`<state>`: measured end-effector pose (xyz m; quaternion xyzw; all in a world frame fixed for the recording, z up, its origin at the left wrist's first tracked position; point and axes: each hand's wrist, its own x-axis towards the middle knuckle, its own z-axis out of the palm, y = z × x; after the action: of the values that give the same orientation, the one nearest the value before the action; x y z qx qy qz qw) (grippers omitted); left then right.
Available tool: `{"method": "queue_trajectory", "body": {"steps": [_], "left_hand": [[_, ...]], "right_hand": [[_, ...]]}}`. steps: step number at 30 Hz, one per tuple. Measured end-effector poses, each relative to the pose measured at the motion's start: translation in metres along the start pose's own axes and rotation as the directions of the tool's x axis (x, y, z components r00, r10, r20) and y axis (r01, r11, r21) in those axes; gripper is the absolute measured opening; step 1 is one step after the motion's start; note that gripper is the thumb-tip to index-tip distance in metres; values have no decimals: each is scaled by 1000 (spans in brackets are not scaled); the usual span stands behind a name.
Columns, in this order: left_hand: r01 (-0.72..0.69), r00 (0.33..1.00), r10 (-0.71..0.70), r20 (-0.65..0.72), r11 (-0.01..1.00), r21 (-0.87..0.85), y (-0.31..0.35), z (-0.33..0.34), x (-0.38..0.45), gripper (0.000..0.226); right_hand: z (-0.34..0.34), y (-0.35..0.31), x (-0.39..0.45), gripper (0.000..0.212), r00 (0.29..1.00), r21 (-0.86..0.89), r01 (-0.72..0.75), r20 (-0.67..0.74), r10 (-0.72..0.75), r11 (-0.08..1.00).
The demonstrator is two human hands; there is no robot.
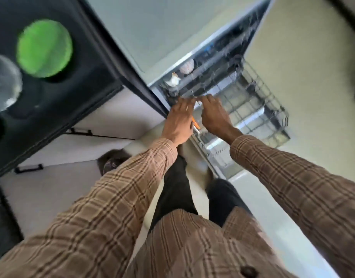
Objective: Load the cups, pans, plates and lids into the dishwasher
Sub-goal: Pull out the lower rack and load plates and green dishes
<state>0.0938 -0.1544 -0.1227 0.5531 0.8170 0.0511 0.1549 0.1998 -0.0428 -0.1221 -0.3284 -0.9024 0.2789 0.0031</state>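
Frame motion-blurred. Dishwasher [216, 63] open, wire rack [258, 109] pulled out. Left hand [177, 121] and right hand [214, 115] side by side, fingers on the rack's near edge; grip unclear. Green plate [44, 48] on black table [88, 91], left of the dishwasher.

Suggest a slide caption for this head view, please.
Both hands, left and right, reach the dishwasher's upper rack.

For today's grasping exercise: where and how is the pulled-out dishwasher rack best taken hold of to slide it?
Probably by its front rail, from the open-door side, where both hands, left hand and right hand, already reach. The wire rack is an open grid, so fingers could hook the rail.
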Motion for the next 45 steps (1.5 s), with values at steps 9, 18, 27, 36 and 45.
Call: {"method": "queue_trajectory", "body": {"steps": [9,18,27,36,45], "left_hand": [[543,727,-454,-514,839,27,-26,-210,-133,72],[797,386,-635,-669,595,-105,-68,-308,-292,77],[875,92,-756,-648,372,-310,-93,-295,-425,78],[864,-85,-833,-546,212,-457,-141,-253,-531,77],[853,-53,-884,-465,202,-481,-239,-242,-551,70]], "right_hand": [[-160,-208,21,59,786,-122,611,-18,-617,782],[-184,-405,-4,62,502,-211,852,66,-863,479],[-117,-537,-83,57,193,-131,976,157,-969,174],[-22,-622,-130,55,49,-86,996,312,-949,24],[50,-690,-90,45,83,-89,995,353,-932,54]]}}
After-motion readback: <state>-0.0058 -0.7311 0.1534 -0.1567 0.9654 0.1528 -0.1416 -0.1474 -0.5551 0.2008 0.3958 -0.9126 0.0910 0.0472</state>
